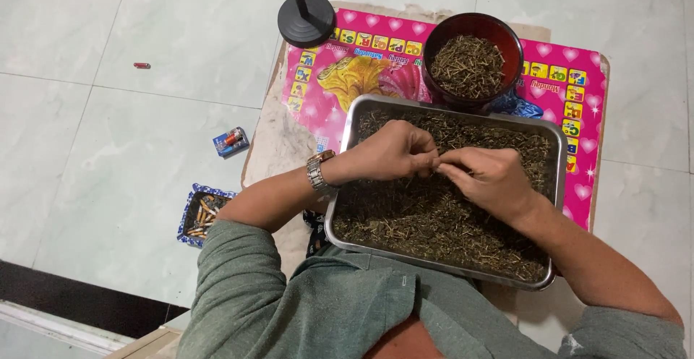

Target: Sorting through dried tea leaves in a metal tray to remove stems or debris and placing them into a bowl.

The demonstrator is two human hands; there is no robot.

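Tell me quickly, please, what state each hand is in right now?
Left hand: fingers pinched shut on a bit of the dried herb, above the metal tray.
Right hand: fingers pinched shut on the same bit, touching the left.

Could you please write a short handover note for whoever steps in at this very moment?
Left hand: fingers pinched shut on a bit of dried herb, over the metal tray.
Right hand: pinched against the left, on the same bit.
Dried herb covers the tray; the tray sits on a pink mat.
Dark red bowl behind the tray already holds a heap of stems.
Done: some stems are in the bowl. Left: most herb remains in the tray.
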